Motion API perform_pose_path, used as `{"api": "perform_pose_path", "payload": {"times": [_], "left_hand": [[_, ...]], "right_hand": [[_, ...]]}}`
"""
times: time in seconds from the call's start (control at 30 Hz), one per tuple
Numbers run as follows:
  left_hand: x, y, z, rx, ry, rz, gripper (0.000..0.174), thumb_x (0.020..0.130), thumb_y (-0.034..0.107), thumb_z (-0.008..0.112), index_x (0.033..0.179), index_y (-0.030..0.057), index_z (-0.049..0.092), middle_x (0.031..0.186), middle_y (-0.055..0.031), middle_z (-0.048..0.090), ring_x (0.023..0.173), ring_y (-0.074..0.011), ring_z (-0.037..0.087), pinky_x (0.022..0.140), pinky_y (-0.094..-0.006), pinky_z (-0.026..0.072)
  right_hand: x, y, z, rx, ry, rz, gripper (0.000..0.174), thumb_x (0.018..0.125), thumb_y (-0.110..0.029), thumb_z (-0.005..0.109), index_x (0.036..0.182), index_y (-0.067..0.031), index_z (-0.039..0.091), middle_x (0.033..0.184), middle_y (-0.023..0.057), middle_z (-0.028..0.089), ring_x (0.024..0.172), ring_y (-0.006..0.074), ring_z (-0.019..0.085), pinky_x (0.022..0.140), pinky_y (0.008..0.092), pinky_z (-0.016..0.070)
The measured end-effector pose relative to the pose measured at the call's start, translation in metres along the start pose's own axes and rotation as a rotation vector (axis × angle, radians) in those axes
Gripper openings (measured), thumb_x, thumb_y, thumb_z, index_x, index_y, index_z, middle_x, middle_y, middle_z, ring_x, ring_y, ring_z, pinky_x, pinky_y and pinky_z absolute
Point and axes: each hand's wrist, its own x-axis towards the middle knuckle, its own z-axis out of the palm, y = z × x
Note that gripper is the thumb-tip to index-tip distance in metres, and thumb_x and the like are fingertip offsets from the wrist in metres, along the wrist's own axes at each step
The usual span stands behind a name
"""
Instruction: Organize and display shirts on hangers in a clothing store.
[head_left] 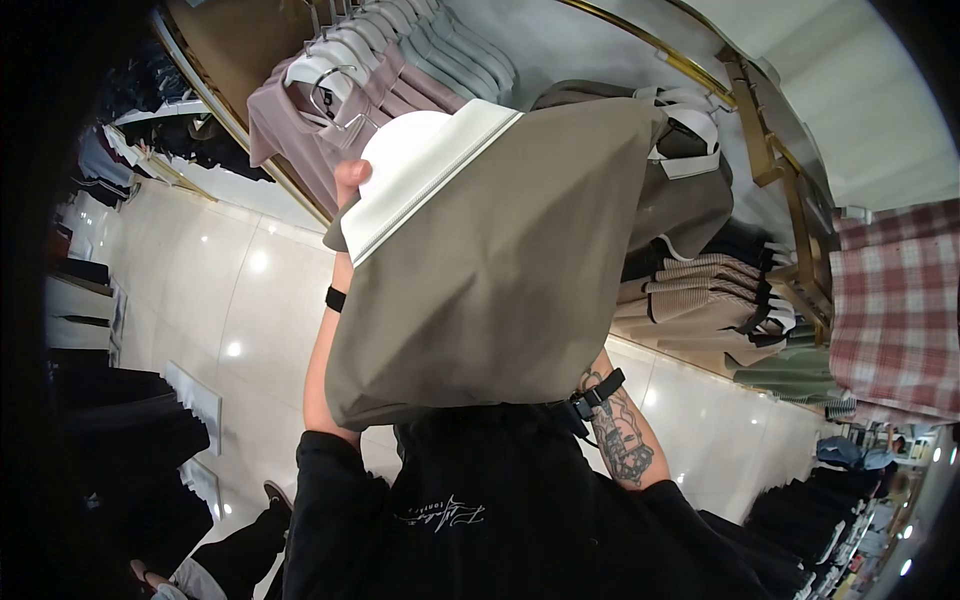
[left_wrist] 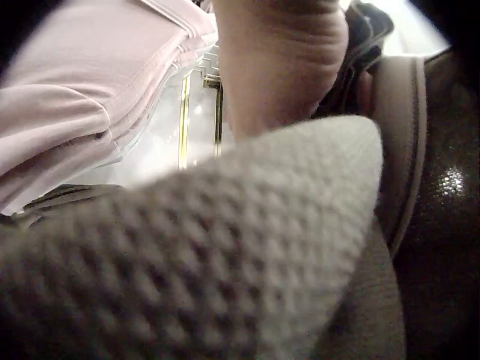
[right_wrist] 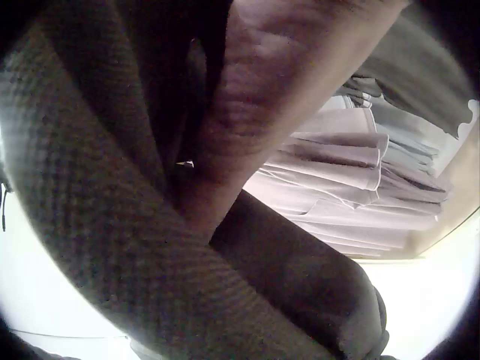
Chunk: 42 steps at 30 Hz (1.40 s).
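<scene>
A large grey-brown garment (head_left: 490, 270) is held up in front of the body, with a zipped white band (head_left: 430, 185) along its upper left edge and a white rounded piece (head_left: 395, 145) behind that. The left hand (head_left: 352, 178) grips the garment at this edge, thumb over the front. In the left wrist view, the heel of the left hand (left_wrist: 281, 64) rises behind textured cloth (left_wrist: 210, 240). The garment covers the right hand in the head view. The right wrist view shows the heel of the right hand (right_wrist: 259, 97) among dark folds (right_wrist: 127, 202), its fingers hidden.
Pink shirts (head_left: 285, 125) and pale blue-grey ones (head_left: 460, 55) hang behind the garment. To the right are another brown garment (head_left: 690, 205), striped tops (head_left: 700, 290) and a plaid shirt (head_left: 895, 310). A person's leg (head_left: 235, 550) is at the lower left on the tiled floor (head_left: 235, 300).
</scene>
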Motion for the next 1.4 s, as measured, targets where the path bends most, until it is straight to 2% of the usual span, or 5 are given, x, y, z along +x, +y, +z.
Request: {"api": "perform_pose_path", "payload": {"times": [0.33,0.7,0.9,1.27,1.4], "left_hand": [[0.003,-0.007,0.008,0.113,0.211,0.1,0.069,0.086,0.043,0.071,0.132,-0.0079,0.062,0.111,-0.022,0.075,0.089,-0.0294,0.075,0.076,-0.0373,0.0655],[0.006,0.004,-0.013,0.036,0.004,0.0,0.071,0.085,0.041,0.073,0.134,-0.0092,0.061,0.112,-0.0256,0.076,0.089,-0.0327,0.077,0.077,-0.0412,0.0674],[0.002,0.0,-0.042,-0.204,-0.324,-0.067,0.088,0.093,0.05,0.065,0.155,-0.0084,0.043,0.139,-0.035,0.063,0.115,-0.0458,0.072,0.1,-0.0564,0.0602],[-0.005,0.04,-0.084,-0.266,-0.722,-0.488,0.091,0.093,0.045,0.064,0.163,-0.0042,0.032,0.153,-0.0326,0.053,0.124,-0.0433,0.068,0.108,-0.055,0.0562],[-0.018,0.027,-0.014,-0.168,-0.434,-0.331,0.089,0.091,0.044,0.069,0.157,-0.007,0.04,0.145,-0.0325,0.06,0.118,-0.0416,0.071,0.103,-0.0541,0.0591]], "right_hand": [[-0.006,0.003,0.001,0.01,0.016,0.011,0.055,0.116,-0.038,0.042,0.159,-0.0044,0.044,0.156,0.0143,0.055,0.138,0.0293,0.058,0.116,0.0456,0.0501],[0.011,0.013,-0.001,0.047,0.028,0.007,0.056,0.116,-0.039,0.042,0.159,-0.0047,0.044,0.156,0.0143,0.055,0.138,0.0299,0.058,0.116,0.0462,0.0498],[0.008,0.017,-0.004,0.02,-0.01,-0.009,0.054,0.115,-0.039,0.042,0.157,-0.0049,0.047,0.154,0.0139,0.056,0.138,0.03,0.058,0.115,0.0466,0.0497],[0.025,-0.006,-0.003,-0.04,-0.151,-0.157,0.051,0.115,-0.038,0.042,0.153,-0.0053,0.051,0.151,0.0131,0.059,0.136,0.0302,0.059,0.115,0.0474,0.0495],[0.024,-0.02,0.001,-0.066,-0.171,-0.207,0.05,0.115,-0.037,0.041,0.152,-0.0054,0.053,0.15,0.0128,0.06,0.136,0.0303,0.059,0.114,0.0477,0.0495]]}}
